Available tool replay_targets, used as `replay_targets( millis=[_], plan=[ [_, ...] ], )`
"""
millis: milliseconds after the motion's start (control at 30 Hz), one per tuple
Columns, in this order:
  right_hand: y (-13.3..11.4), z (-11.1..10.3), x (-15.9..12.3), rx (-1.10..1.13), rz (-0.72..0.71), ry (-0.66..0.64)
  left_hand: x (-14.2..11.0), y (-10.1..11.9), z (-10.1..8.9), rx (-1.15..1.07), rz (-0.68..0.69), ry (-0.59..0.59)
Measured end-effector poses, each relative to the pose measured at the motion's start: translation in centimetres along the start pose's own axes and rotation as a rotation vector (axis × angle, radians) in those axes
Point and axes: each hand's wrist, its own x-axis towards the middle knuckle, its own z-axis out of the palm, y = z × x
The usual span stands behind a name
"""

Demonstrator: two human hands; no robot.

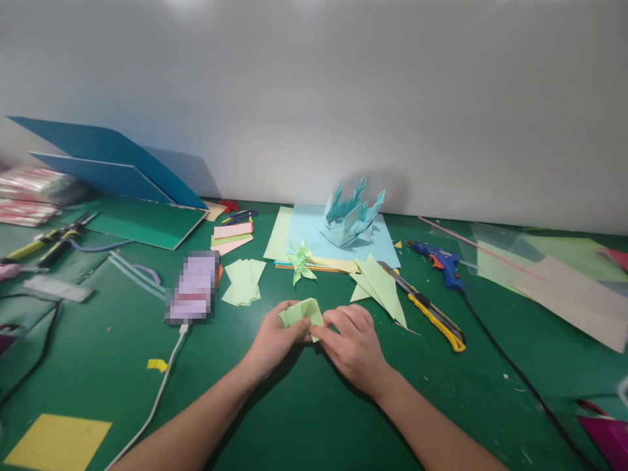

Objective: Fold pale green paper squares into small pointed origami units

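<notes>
Between my two hands is a small light green piece of folded paper, creased and partly bent up. My left hand grips its left side, with the thumb lying across the front. At the lower right corner, the thumb and forefinger of my right hand pinch the paper, the other fingers curled in. Just beyond the hands sits a green folded paper flower. Loose light green sheets lie to the left of it, and pointed green paper scraps to the right.
A light blue origami piece stands on stacked paper at the back. On the right lie a yellow box cutter and a blue glue gun with its cord. A phone with a white cable is at left, near blue boards.
</notes>
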Motion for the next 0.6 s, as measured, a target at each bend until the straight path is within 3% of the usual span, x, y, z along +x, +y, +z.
replay_targets(
  millis=[333, 600],
  plan=[
    [0.55, 0.08, -0.35, -0.055, 0.057, -0.031, -0.06, -0.43, -0.22, 0.374, 0.166, 0.067],
    [0.51, -0.09, -0.18, -0.064, 0.051, -0.019, 0.04, -0.52, -0.15, 0.259, 0.114, 0.057]
  ],
)
